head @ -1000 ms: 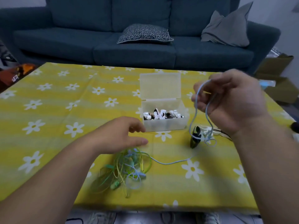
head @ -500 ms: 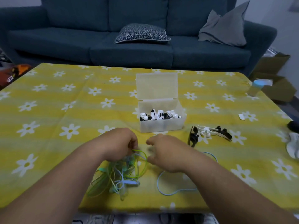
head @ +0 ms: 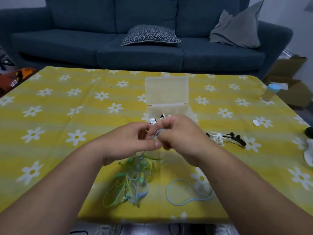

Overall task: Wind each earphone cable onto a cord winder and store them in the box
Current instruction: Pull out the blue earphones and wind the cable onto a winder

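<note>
Close together, the left hand (head: 128,143) and right hand (head: 179,134) pinch the blue cable (head: 183,201) above the tangle (head: 132,180), probably to free it.

The blue cable (head: 186,199) is thin and long. Part of it lies in a loose loop on the worktop (head: 67,116). A short bit is pinched up high between the left hand (head: 128,143) and the right hand (head: 181,138). Just left of the loop is a messy pile of cables (head: 133,180), green, yellow and blue, all tangled. The clear box (head: 169,109) stands behind the hands with its lid (head: 166,89) open and upright. Black and white winders in the box (head: 152,120) peek out. A white winder (head: 216,137) and a black winder (head: 237,140) lie right of the box.
</note>
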Available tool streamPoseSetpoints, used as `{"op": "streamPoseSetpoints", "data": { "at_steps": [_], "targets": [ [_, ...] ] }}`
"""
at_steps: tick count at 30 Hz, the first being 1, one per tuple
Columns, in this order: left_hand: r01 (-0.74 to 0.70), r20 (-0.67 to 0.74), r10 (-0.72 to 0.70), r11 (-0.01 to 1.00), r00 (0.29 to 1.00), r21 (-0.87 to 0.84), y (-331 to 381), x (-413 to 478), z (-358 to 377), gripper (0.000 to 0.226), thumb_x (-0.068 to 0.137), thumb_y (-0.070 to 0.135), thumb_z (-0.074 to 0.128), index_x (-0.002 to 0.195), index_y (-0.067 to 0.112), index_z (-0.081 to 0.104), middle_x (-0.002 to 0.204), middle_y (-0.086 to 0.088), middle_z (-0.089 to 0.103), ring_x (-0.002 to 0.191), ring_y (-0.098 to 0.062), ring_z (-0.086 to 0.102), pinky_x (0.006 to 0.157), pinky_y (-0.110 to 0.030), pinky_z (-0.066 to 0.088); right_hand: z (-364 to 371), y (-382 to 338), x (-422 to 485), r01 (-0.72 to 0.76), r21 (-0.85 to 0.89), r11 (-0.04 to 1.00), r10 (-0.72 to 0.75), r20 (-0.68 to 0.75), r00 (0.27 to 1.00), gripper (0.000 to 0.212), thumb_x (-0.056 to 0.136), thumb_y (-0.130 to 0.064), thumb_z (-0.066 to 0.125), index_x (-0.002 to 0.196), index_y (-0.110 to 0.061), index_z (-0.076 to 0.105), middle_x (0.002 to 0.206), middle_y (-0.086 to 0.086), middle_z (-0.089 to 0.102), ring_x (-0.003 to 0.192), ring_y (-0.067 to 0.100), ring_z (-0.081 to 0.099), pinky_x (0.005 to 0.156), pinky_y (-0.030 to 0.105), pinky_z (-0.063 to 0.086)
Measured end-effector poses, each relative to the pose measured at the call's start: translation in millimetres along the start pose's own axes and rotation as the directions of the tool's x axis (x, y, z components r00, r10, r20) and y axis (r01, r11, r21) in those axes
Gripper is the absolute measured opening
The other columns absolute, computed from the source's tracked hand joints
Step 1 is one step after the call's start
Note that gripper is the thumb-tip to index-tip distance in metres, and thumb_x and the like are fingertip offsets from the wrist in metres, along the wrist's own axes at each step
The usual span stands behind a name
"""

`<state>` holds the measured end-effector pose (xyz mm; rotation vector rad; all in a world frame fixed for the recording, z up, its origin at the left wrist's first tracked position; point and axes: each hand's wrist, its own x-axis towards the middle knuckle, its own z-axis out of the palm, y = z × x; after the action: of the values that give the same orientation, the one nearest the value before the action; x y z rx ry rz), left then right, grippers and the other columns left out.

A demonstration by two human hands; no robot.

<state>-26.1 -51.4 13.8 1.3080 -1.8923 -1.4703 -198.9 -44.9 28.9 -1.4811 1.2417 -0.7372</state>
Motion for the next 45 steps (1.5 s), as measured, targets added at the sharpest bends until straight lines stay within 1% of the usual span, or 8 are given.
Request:
{"op": "streamPoseSetpoints", "data": {
  "at_steps": [6, 11, 16, 21, 27, 37, 42, 45],
  "targets": [
    [0.121, -0.074, -0.103, 0.94, 0.992, 0.32, -14.2, 0.1, -6.1, 0.014, 0.089, 0.021, 0.069, 0.077, 0.012, 0.07, 0.058, 0.009, 0.058, 0.057, -0.008, 0.049, 0.06, -0.027, 0.04, -32.2, -37.8, -9.9, 0.31, 0.488, 0.816, -0.207, -0.253, 0.945, 0.03, 0.087, 0.014, 0.046, 0.077, -0.011, 0.058, 0.048, -0.007, 0.043, 0.039, 0.008, 0.031, 0.046, 0.023, 0.033],
    [0.22, -0.163, -0.153, 0.785, 0.975, 0.579, -22.2, 1.4, -14.0, 0.01, 0.078, 0.014, 0.072, 0.075, 0.023, 0.073, 0.078, 0.006, 0.071, 0.081, -0.013, 0.065, 0.074, -0.03, 0.053, -68.8, -55.4, -20.6, 0.45, 0.69, 0.567, -0.178, -0.431, 0.885, 0.031, 0.084, 0.009, 0.04, 0.071, -0.013, 0.057, 0.053, -0.001, 0.028, 0.043, 0.011, 0.018, 0.046, 0.021, 0.028],
    [0.23, -0.196, -0.14, 0.781, 0.971, 0.58, -25.3, 2.5, -22.1, 0.013, 0.078, 0.01, 0.071, 0.072, 0.021, 0.071, 0.064, 0.01, 0.067, 0.065, -0.008, 0.063, 0.065, -0.025, 0.05, -85.4, -43.8, -20.3, 0.327, 0.577, 0.749, -0.008, -0.485, 0.874, 0.028, 0.082, 0.005, 0.037, 0.071, -0.012, 0.057, 0.051, -0.002, 0.022, 0.041, 0.012, 0.015, 0.046, 0.023, 0.022],
    [0.12, -0.136, -0.067, 0.895, 0.988, 0.429, -18.5, 5.5, -5.6, 0.016, 0.084, 0.025, 0.074, 0.097, 0.031, 0.068, 0.096, 0.014, 0.067, 0.089, -0.007, 0.066, 0.078, -0.023, 0.052, -80.5, -40.2, -20.5, 0.235, 0.533, 0.813, -0.066, -0.317, 0.946, 0.028, 0.091, 0.001, 0.041, 0.085, -0.011, 0.065, 0.055, 0.003, 0.045, 0.039, 0.01, 0.018, 0.044, 0.023, 0.023],
    [0.077, -0.02, -0.079, 0.835, 0.997, 0.544, -9.2, 13.6, 14.2, 0.006, 0.088, 0.026, 0.068, 0.084, 0.023, 0.072, 0.084, 0.007, 0.071, 0.085, -0.012, 0.066, 0.081, -0.033, 0.053, -83.1, -52.2, -27.4, 0.401, 0.691, 0.601, -0.227, -0.333, 0.915, 0.027, 0.097, -0.005, 0.042, 0.092, -0.016, 0.066, 0.071, 0.0, 0.065, 0.036, 0.005, 0.023, 0.046, 0.018, 0.038],
    [0.322, -0.356, -0.118, 0.737, 0.927, 0.595, -11.9, 2.2, -23.0, 0.015, 0.08, 0.03, 0.078, 0.066, 0.026, 0.071, 0.068, 0.009, 0.065, 0.069, -0.011, 0.061, 0.059, -0.025, 0.044, -124.4, -51.9, -33.3, 0.562, 0.711, 0.422, -0.252, -0.503, 0.827, 0.024, 0.099, -0.008, 0.044, 0.094, -0.02, 0.064, 0.076, -0.003, 0.066, 0.038, 0.005, 0.035, 0.052, 0.017, 0.045],
    [0.176, -0.447, 0.016, 0.906, 0.894, 0.385, -4.5, -3.5, -27.3, 0.027, 0.081, 0.039, 0.076, 0.068, 0.016, 0.076, 0.077, -0.016, 0.069, 0.076, -0.037, 0.064, 0.067, -0.046, 0.052, -118.4, -43.5, -28.5, 0.132, 0.022, 0.991, -0.088, -0.634, 0.768, 0.023, 0.087, -0.004, 0.057, 0.074, -0.018, 0.07, 0.052, -0.005, 0.051, 0.045, 0.009, 0.046, 0.058, 0.032, 0.055],
    [0.084, -0.438, 0.071, 0.942, 0.896, 0.324, 2.6, -6.1, -25.0, 0.015, 0.082, 0.03, 0.076, 0.073, 0.018, 0.08, 0.077, -0.006, 0.074, 0.082, -0.033, 0.068, 0.074, -0.048, 0.056, -99.3, -33.4, -26.8, -0.329, -0.536, 0.778, 0.078, -0.437, 0.896, 0.012, 0.087, -0.015, 0.066, 0.087, -0.022, 0.076, 0.076, 0.0, 0.068, 0.066, 0.018, 0.062, 0.063, 0.032, 0.055]
  ]
}}
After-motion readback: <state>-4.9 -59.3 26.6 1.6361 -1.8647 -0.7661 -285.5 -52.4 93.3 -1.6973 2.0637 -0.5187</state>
